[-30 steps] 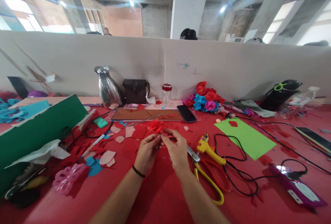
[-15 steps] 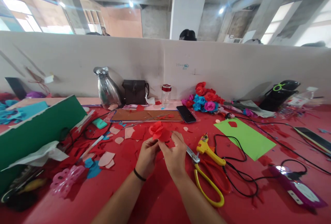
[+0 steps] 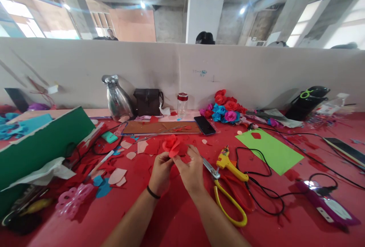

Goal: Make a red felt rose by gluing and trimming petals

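Between my two hands is a red paper flower (image 3: 172,145) with curled, layered petals, held above the red tabletop. My left hand (image 3: 160,171) pinches its base from the left, and a dark band circles that wrist. From the right, my right hand (image 3: 190,169) is closed on the flower's lower petals, thumb at the base. The fingertips partly hide the underside. Just right of my right hand lie scissors (image 3: 230,205) with yellow and red handles, and a yellow glue gun (image 3: 232,167) rests beside them.
Paper scraps (image 3: 117,176) litter the left side near a green board (image 3: 48,148). Behind stand a steel jug (image 3: 118,98), a dark bag (image 3: 147,102), a glass jar (image 3: 182,105) and finished paper flowers (image 3: 228,107). A phone (image 3: 204,125), green sheet (image 3: 269,152) and purple power strip (image 3: 327,205) lie rightward.
The flower has tilted and shifted slightly left in my fingers, its petals now seen more side-on. Both hands keep their pinch. The whole view has moved a little.
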Tool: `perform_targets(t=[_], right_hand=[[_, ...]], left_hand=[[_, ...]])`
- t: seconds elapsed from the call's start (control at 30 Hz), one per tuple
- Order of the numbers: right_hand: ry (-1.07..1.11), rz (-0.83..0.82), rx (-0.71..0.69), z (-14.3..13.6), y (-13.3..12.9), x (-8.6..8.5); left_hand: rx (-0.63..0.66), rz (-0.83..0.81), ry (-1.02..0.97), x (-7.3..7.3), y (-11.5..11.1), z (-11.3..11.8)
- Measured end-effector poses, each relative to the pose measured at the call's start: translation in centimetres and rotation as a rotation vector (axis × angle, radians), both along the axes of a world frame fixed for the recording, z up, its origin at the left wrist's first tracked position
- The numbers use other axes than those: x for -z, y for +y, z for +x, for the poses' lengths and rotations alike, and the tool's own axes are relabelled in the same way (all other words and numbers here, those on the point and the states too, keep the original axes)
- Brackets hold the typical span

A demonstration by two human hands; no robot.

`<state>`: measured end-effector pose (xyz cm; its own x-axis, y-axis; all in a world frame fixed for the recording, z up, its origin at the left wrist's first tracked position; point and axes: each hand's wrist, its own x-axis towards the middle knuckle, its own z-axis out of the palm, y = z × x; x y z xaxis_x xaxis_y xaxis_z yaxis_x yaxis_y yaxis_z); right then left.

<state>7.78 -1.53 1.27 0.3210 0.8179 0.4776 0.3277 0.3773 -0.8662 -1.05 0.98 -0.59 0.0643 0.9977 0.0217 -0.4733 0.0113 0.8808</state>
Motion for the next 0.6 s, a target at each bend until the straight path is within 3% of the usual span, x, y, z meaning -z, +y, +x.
perform_targets(t=[0.2,0.6], right_hand=[[0.005,-0.003,-0.004,0.02,0.00,0.18],[-0.032,-0.018,0.052,-0.07,-0.10,0.16]], left_hand=[[0.040,0.006,0.008,-0.06,-0.16,0.12],[-0.018,0.021,0.038,-0.31,-0.22,0.15]])
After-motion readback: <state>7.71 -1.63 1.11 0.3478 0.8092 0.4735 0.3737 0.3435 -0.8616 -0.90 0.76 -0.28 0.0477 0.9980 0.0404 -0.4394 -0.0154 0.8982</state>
